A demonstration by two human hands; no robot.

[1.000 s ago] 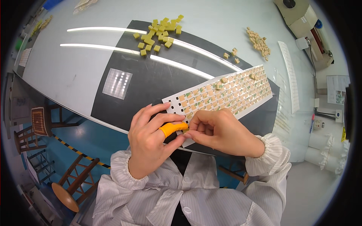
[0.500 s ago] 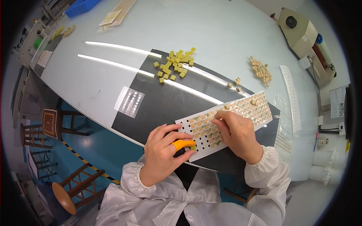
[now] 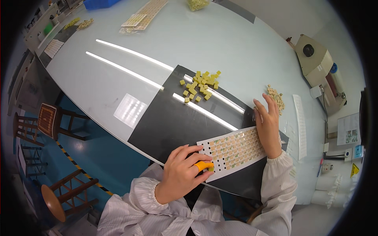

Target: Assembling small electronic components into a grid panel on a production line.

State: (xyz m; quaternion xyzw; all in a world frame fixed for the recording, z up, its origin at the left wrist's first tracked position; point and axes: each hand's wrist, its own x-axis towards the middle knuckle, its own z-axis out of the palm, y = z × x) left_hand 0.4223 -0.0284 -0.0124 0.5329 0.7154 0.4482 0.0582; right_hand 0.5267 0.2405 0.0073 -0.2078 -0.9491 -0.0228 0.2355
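A white sheet (image 3: 215,176) patterned with rows of beige and green squares lies slanted on the black mat. My left hand (image 3: 179,175) rests at its left end, an orange finger cot (image 3: 202,165) on one finger. Thumb and finger there pinch a small yellow-green cube (image 3: 211,169) against the sheet's edge. Over the right end of the sheet, my right hand (image 3: 269,131) reaches away from me with fingers apart. Its fingertips are close to a heap of small beige cubes (image 3: 280,104), partly hidden by the hand. I see nothing between those fingers.
Yellow-green cubes (image 3: 192,90) lie scattered on the black mat (image 3: 157,126). Another long patterned strip (image 3: 299,128) lies at the right. Sheets in clear wrap (image 3: 145,17) and a blue bin (image 3: 98,4) are far left. A beige machine (image 3: 315,65) stands at far right.
My right hand has gone from the middle of the sheet to its far right end, opening out. My left hand still pinches the cube. The whole view has shifted.
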